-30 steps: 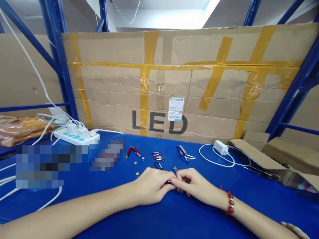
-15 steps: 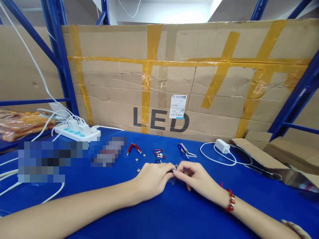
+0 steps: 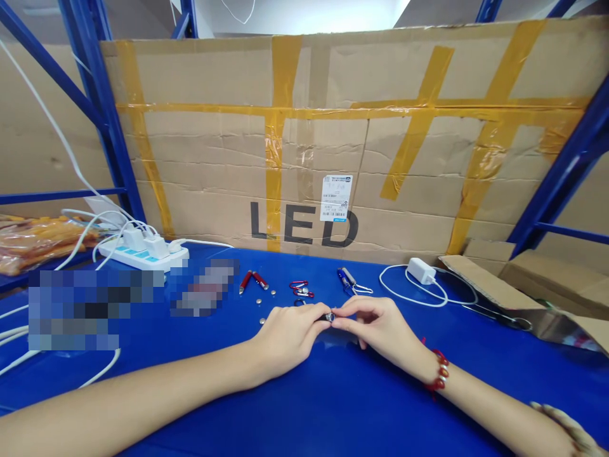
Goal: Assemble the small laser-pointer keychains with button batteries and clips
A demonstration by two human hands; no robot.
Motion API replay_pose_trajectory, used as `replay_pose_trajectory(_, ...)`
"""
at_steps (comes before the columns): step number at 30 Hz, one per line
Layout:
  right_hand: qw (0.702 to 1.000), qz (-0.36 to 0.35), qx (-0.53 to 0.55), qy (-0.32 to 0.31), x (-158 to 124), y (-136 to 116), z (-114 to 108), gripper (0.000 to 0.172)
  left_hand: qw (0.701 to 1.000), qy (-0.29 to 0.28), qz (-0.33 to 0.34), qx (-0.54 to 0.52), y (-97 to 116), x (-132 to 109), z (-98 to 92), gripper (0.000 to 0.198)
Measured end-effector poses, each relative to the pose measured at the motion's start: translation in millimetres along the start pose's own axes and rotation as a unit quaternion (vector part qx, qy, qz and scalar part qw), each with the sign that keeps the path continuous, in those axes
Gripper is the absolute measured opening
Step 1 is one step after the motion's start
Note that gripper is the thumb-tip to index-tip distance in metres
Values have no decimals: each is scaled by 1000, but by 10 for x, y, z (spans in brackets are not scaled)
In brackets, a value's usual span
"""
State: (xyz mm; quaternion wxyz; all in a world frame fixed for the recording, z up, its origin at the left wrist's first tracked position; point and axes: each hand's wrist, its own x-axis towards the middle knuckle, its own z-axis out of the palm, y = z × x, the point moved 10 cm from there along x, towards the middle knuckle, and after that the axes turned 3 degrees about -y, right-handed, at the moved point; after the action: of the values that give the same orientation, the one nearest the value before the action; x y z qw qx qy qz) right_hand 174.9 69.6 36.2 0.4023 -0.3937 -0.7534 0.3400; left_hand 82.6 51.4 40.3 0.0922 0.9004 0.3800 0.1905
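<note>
Between the fingertips of both hands is a small dark metal tube (image 3: 329, 317), its round silvery end turned towards me. My left hand (image 3: 292, 333) pinches its body, most of which the fingers hide. On the right, my right hand (image 3: 371, 317) holds the tube's end between thumb and forefinger. Beyond the hands lie two small red metal tubes (image 3: 252, 280), red clips (image 3: 299, 285) and several button cells (image 3: 259, 301). A blue tube (image 3: 343, 279) and a silver one with a wire clip rest further right. A black ring (image 3: 301, 303) shows just behind my left fingers.
On the blue table (image 3: 314, 406), a white power strip (image 3: 143, 254) with cables stands at the left. A white charger (image 3: 421, 271) with its cord and an open cardboard box (image 3: 485, 276) lie at the right. A large cardboard panel (image 3: 214, 158) closes off the back.
The tube's round end has turned into view between my fingertips. My right thumb and forefinger have straightened around it. The camera view has shifted slightly.
</note>
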Motion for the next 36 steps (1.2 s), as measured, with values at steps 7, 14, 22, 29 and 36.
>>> replay_pose_trajectory(7,999,30,-6,9,-7,71,-18,27,1000,3,-15,-13,-74,15,19,21)
replay_pose_trajectory(14,999,32,-10,14,-6,59,-39,25,999,8,9,-44,-71,22,67,22)
replay_pose_trajectory(22,996,63,52,-29,18,79,30,28,996,-45,60,-55,6,25,126,23)
replay_pose_trajectory(29,995,69,54,-54,-7,102,105,30,992,-43,104,-55,68,1,130,23)
replay_pose_trajectory(36,998,31,4,-47,-38,57,87,29,992,-32,112,-57,80,-6,107,23)
